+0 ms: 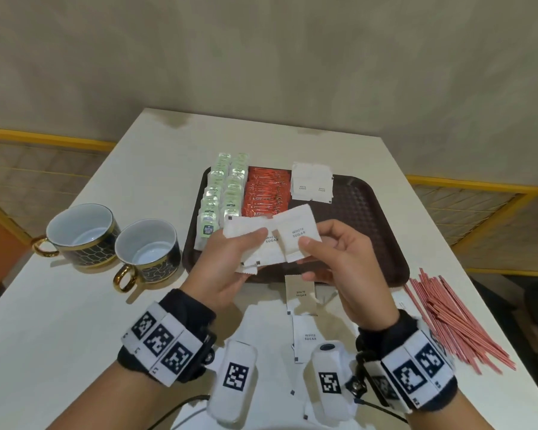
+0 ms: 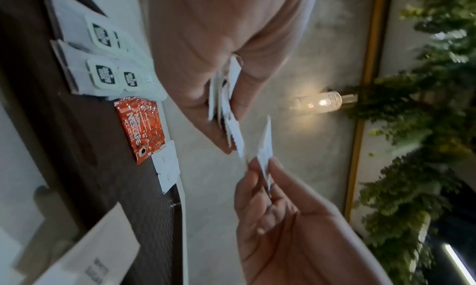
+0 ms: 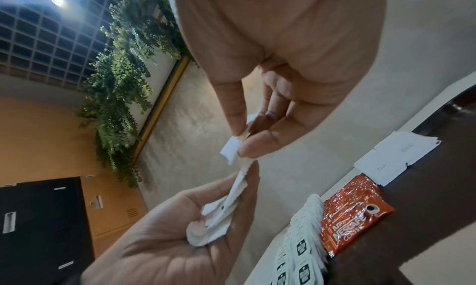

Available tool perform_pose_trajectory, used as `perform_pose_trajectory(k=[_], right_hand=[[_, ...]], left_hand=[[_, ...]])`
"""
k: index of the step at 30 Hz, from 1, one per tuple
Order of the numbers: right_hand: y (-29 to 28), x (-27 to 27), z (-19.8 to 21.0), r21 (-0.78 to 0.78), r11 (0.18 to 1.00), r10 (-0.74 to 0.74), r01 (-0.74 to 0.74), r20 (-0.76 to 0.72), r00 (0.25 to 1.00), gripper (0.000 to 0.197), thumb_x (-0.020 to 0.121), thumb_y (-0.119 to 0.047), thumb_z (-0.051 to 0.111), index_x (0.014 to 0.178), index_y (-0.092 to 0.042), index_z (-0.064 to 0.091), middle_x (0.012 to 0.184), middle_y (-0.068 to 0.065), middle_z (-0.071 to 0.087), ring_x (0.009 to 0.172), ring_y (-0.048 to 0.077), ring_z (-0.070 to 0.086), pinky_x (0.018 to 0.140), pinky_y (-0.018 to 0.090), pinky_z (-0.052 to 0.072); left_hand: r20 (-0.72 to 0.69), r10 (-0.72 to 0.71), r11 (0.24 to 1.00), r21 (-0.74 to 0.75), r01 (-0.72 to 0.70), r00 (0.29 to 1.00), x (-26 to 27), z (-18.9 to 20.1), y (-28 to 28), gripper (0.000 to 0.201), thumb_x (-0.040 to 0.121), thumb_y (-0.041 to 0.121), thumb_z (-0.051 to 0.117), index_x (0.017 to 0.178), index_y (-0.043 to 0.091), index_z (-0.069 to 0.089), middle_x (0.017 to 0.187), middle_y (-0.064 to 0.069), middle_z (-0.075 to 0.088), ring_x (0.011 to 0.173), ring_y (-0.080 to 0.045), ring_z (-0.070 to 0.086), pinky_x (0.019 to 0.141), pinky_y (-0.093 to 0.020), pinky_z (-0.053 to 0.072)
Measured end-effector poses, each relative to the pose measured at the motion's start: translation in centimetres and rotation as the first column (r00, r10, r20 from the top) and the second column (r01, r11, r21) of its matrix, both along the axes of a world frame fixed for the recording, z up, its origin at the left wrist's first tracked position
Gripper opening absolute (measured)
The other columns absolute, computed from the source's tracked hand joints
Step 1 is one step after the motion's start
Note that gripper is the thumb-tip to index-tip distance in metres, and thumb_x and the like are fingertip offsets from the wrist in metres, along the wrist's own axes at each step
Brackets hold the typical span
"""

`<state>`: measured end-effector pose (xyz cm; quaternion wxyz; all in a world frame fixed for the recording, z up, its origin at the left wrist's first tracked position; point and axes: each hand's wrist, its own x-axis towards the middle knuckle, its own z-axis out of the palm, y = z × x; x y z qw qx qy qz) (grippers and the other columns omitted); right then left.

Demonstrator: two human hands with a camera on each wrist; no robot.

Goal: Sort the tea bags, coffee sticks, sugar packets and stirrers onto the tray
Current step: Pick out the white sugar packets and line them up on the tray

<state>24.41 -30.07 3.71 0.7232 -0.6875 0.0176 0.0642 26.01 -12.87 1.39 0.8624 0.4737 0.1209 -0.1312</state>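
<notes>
We hold a fanned bunch of white sugar packets point(image 1: 255, 240) in our left hand point(image 1: 227, 268), thumb clamped across the top of the stack, above the near edge of the brown tray point(image 1: 370, 212). Our right hand point(image 1: 333, 262) pinches a single sugar packet point(image 1: 298, 240) between thumb and forefinger, touching the right edge of the bunch, so both grips are closed on paper. That single packet stands roughly upright, its long axis running away from us, printed face towards us.

The move ahead, as we judge it, turns on the sugar pile point(image 1: 312, 184) already on the tray: it lies straight ahead of our right hand, at the far edge, just right of the red Nescafe coffee sticks point(image 1: 266, 193) and the green-tagged tea bags point(image 1: 221, 193). Our right hand is the nearer one.

More sugar packets point(image 1: 305, 318) lie on the worktop point(image 1: 75, 321) below our wrists, and the red stirrers point(image 1: 454, 318) wait off the tray to the right.
</notes>
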Motion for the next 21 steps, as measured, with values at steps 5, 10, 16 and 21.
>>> perform_pose_trajectory(k=[5, 10, 16, 21], right_hand=[[1.3, 0.5, -1.3, -0.069, 0.994, -0.085, 0.086, 0.014, 0.996, 0.008, 0.089, -0.008, 0.066, 0.09, 0.0, 0.065, 0.091, 0.017, 0.072, 0.073, 0.02, 0.068, 0.05, 0.024, 0.052], [1.9, 1.1, -2.5, -0.026, 0.987, -0.158, 0.158, -0.021, 0.987, 0.012, 0.086, -0.007, 0.07, 0.081, 0.002, 0.063, 0.091, 0.027, 0.068, 0.073, 0.027, 0.066, 0.053, 0.025, 0.054], [1.7, 2.1, -2.2, -0.094, 0.992, -0.084, 0.085, 0.024, 0.996, 0.018, 0.082, -0.009, 0.075, 0.097, -0.006, 0.065, 0.091, 0.013, 0.072, 0.078, 0.023, 0.07, 0.059, 0.029, 0.057], [0.4, 4.7, -1.5, -0.225, 0.972, 0.067, -0.068, -0.014, 0.998, 0.013, 0.083, -0.006, 0.073, 0.093, -0.009, 0.066, 0.095, 0.014, 0.072, 0.083, 0.026, 0.072, 0.065, 0.032, 0.059]], left_hand=[[0.086, 0.139, 0.986, 0.084, -0.146, 0.987, -0.1, -0.2, -0.3, 0.035, 0.088, 0.005, 0.064, 0.123, 0.008, 0.063, 0.116, -0.011, 0.071, 0.108, -0.027, 0.068, 0.097, -0.047, 0.051], [0.135, 0.099, 0.993, 0.054, -0.107, 0.986, -0.3, -0.3, -0.6, 0.035, 0.083, 0.022, 0.065, 0.117, 0.014, 0.065, 0.111, -0.007, 0.073, 0.101, -0.021, 0.071, 0.082, -0.033, 0.059], [0.174, 0.14, 0.967, 0.186, -0.172, 0.975, 0.2, -1.4, -0.7, 0.038, 0.083, -0.004, 0.068, 0.118, 0.011, 0.064, 0.114, -0.009, 0.072, 0.105, -0.025, 0.069, 0.09, -0.041, 0.054], [0.111, 0.144, 0.975, 0.156, -0.161, 0.983, 1.4, -1.4, -1.4, 0.031, 0.088, 0.006, 0.065, 0.12, 0.008, 0.064, 0.114, -0.012, 0.071, 0.105, -0.027, 0.069, 0.088, -0.038, 0.057]])
